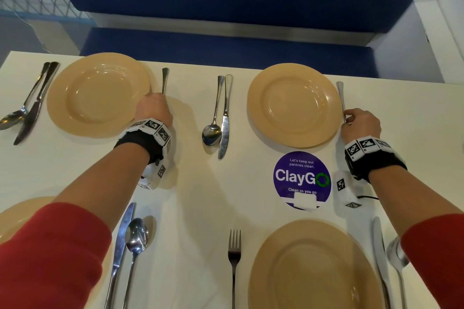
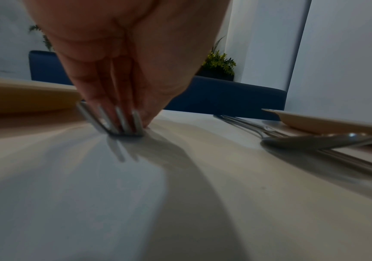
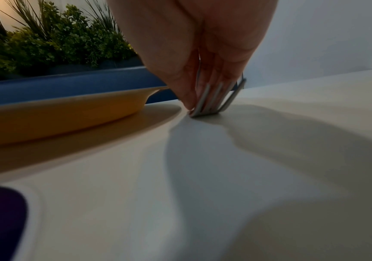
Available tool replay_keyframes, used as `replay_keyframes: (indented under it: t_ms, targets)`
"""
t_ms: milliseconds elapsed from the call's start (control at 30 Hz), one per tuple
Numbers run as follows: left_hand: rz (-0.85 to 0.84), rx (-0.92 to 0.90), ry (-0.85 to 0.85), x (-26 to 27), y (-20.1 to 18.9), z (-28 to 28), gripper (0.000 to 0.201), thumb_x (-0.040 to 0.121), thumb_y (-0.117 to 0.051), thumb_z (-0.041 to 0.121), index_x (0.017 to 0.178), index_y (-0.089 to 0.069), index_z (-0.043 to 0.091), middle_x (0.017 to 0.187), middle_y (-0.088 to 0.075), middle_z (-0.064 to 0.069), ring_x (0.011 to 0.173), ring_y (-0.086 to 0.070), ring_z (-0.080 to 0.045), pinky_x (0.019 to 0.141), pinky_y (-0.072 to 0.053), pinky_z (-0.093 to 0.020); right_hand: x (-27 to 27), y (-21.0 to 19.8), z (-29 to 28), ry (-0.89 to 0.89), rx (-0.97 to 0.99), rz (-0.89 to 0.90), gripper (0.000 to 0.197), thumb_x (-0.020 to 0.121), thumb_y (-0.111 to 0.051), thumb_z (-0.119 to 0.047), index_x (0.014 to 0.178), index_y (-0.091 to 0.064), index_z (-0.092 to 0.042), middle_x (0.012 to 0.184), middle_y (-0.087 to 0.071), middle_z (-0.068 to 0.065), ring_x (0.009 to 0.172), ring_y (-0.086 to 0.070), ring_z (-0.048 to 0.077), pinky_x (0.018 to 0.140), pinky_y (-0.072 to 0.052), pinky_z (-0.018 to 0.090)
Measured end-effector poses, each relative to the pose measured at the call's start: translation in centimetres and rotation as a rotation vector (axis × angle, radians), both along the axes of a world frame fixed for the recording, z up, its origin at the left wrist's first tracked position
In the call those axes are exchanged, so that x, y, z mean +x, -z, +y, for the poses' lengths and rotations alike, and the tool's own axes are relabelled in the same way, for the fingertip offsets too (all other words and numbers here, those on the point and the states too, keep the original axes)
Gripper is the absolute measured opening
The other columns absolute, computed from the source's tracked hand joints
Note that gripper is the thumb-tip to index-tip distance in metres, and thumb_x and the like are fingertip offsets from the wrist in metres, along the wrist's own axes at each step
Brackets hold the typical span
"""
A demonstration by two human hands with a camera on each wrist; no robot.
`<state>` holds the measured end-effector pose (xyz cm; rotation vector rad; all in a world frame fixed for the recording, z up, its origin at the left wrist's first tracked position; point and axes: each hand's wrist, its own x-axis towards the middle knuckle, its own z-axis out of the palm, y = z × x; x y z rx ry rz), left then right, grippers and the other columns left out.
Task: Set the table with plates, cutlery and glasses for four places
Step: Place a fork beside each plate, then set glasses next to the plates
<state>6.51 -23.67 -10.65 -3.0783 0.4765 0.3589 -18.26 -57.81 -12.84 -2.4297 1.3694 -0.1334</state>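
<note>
Four tan plates lie on the white table [image 1: 190,183]. My left hand [image 1: 153,105] pinches a fork [image 1: 165,80] just right of the far left plate [image 1: 98,95]. In the left wrist view the fork's tines [image 2: 118,120] touch the table under my fingers [image 2: 104,98]. My right hand [image 1: 351,118] grips a second fork [image 1: 340,95] right of the far right plate [image 1: 293,105]. That fork's tines [image 3: 214,98] rest on the table beside the plate's rim [image 3: 68,109].
A spoon [image 1: 212,130] and knife [image 1: 225,120] lie between the far plates, and another pair [image 1: 30,108] at far left. Near me lie two plates [image 1: 308,266], a fork [image 1: 234,253], knives and spoons. A purple sticker [image 1: 302,178] marks the table. A blue bench [image 1: 226,42] runs behind.
</note>
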Motion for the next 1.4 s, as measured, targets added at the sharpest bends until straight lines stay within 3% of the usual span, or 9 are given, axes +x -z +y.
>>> replay_keyframes:
  t_ms: [800, 900, 1067, 1233, 1400]
  targets:
    - [0.033, -0.002, -0.041, -0.5, -0.4, -0.2, 0.02, 0.092, -0.046, 0.003, 0.105, -0.061, -0.002, 0.104, -0.063, -0.022, 0.097, -0.059, -0.037, 0.073, -0.045, -0.037, 0.3, -0.8, 0.5, -0.009, 0.029, -0.002, 0.033, 0.09, -0.051, 0.001, 0.122, -0.06, -0.002, 0.119, -0.059, 0.026, 0.11, -0.056, 0.04, 0.093, -0.044, 0.038]
    - [0.033, -0.068, -0.069, -1.1, -1.2, -0.2, 0.022, 0.089, -0.049, 0.003, 0.107, -0.061, -0.002, 0.107, -0.061, -0.022, 0.099, -0.059, -0.037, 0.079, -0.048, -0.039, 0.2, -1.6, 1.3, 0.02, 0.012, -0.04, 0.034, 0.092, -0.047, -0.002, 0.125, -0.057, -0.002, 0.131, -0.048, 0.024, 0.122, -0.046, 0.038, 0.1, -0.038, 0.04]
    - [0.041, -0.317, -0.065, -3.8, -3.8, -1.4, 0.042, 0.09, -0.052, 0.01, 0.132, -0.052, 0.012, 0.13, -0.055, -0.014, 0.117, -0.053, -0.031, 0.095, -0.044, -0.037, -0.3, -4.4, 3.0, 0.017, -0.005, -0.18, 0.035, 0.091, -0.05, -0.007, 0.126, -0.054, -0.005, 0.136, -0.04, 0.016, 0.128, -0.038, 0.029, 0.103, -0.035, 0.035]
    - [0.074, -0.567, 0.076, -9.9, -7.1, -5.9, 0.043, 0.088, -0.058, 0.022, 0.131, -0.052, 0.017, 0.121, -0.062, -0.005, 0.108, -0.059, -0.023, 0.092, -0.044, -0.031, -2.2, -7.8, 5.3, -0.004, 0.031, -0.289, 0.041, 0.089, -0.057, -0.02, 0.128, -0.051, -0.01, 0.136, -0.041, 0.011, 0.127, -0.041, 0.026, 0.103, -0.036, 0.033]
    - [0.328, -0.757, 0.347, -19.1, -9.5, -13.7, 0.046, 0.087, -0.063, 0.027, 0.13, -0.048, 0.021, 0.109, -0.059, 0.002, 0.095, -0.059, -0.014, 0.082, -0.047, -0.026, -9.2, -9.3, 5.5, 0.13, 0.05, -0.394, 0.043, 0.086, -0.061, -0.025, 0.125, -0.053, -0.011, 0.133, -0.043, 0.01, 0.124, -0.045, 0.027, 0.104, -0.036, 0.033]
